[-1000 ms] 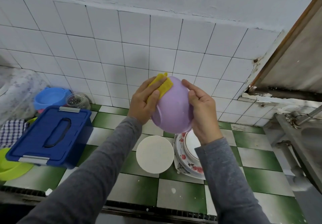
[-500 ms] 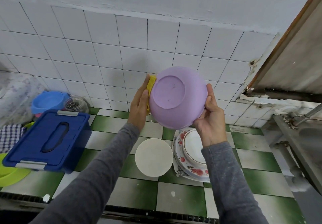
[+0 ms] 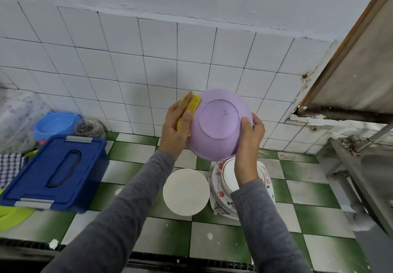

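Above stacked plates [image 3: 217,180], left hand [image 3: 173,129] holds yellow cloth [image 3: 193,104], right hand [image 3: 248,143] grips purple bowl [image 3: 219,118].

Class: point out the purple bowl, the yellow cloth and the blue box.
purple bowl [image 3: 219,119], head view, on its round base.
yellow cloth [image 3: 194,103], head view, on the strip above the thumb.
blue box [image 3: 32,179], head view, on its lid.

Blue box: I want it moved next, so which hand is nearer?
Left. The left hand is right of the blue box; the right hand is farther right, beyond the purple bowl.
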A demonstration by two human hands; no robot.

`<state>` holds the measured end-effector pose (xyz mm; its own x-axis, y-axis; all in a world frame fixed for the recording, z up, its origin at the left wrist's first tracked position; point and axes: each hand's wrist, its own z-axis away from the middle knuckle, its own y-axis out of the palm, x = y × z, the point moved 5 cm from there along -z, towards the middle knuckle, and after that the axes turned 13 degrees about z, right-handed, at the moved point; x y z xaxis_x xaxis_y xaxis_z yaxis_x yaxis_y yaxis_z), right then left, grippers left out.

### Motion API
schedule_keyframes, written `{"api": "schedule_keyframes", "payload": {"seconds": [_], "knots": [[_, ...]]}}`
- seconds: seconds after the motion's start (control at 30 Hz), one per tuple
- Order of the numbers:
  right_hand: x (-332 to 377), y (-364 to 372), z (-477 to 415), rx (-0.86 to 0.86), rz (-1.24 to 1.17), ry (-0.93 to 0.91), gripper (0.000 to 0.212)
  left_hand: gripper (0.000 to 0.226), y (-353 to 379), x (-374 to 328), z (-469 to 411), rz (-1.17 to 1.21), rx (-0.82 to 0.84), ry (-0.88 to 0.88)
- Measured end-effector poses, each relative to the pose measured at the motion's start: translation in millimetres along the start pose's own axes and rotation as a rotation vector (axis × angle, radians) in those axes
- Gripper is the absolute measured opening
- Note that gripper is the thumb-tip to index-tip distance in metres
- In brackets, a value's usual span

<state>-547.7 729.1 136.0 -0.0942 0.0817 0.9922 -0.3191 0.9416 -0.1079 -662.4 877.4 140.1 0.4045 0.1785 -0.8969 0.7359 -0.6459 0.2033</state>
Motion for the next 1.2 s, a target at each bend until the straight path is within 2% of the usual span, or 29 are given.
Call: {"api": "schedule_keyframes", "payload": {"seconds": [0.07, 0.17, 0.3, 0.47, 0.6, 0.67, 0.77, 0.87, 0.97, 1.03, 1.1, 1.2], "knots": [[0, -1, 1, -0.007, 0.168, -0.142, 0.070, 0.039, -1, 2, 0, -0.002, -0.001, -0.007], [-1, -2, 0, 0.015, 0.246, -0.290, 0.065, 0.039, -1, 3, 4, 0.006, 0.010, -0.026], [-1, -4, 4, 0.122, 0.229, -0.298, 0.068, 0.035, -3, 10, 6, 0.023, -0.001, -0.070], [-2, -5, 11, 0.300, 0.460, -0.370, 0.108, 0.038, -10, 22, 6, 0.025, -0.018, -0.120], [-13, -5, 15, 0.421, 0.647, -0.354, 0.141, 0.040, -17, 38, 8, 0.025, 0.007, -0.194], [-18, -7, 20, 0.427, 0.697, -0.386, 0.148, 0.040, -18, 43, 9, 0.025, 0.028, -0.209], [-18, -11, 29, 0.391, 0.690, -0.453, 0.144, 0.038, -14, 44, 11, 0.034, 0.078, -0.220], [-21, -14, 34, 0.416, 0.696, -0.428, 0.142, 0.033, -12, 46, 14, 0.038, 0.115, -0.253], [-28, -16, 39, 0.385, 0.708, -0.436, 0.126, 0.039, -10, 43, 15, 0.033, 0.157, -0.292], [-33, -19, 42, 0.346, 0.688, -0.429, 0.118, 0.046, -5, 44, 16, 0.139, 0.204, -0.348], [-34, -26, 43, 0.304, 0.664, -0.416, 0.114, 0.047, 2, 44, 17, 0.230, 0.260, -0.373], [-33, -43, 42, 0.251, 0.645, -0.404, 0.112, 0.049, 12, 45, 18, 0.178, 0.326, -0.397]]}}
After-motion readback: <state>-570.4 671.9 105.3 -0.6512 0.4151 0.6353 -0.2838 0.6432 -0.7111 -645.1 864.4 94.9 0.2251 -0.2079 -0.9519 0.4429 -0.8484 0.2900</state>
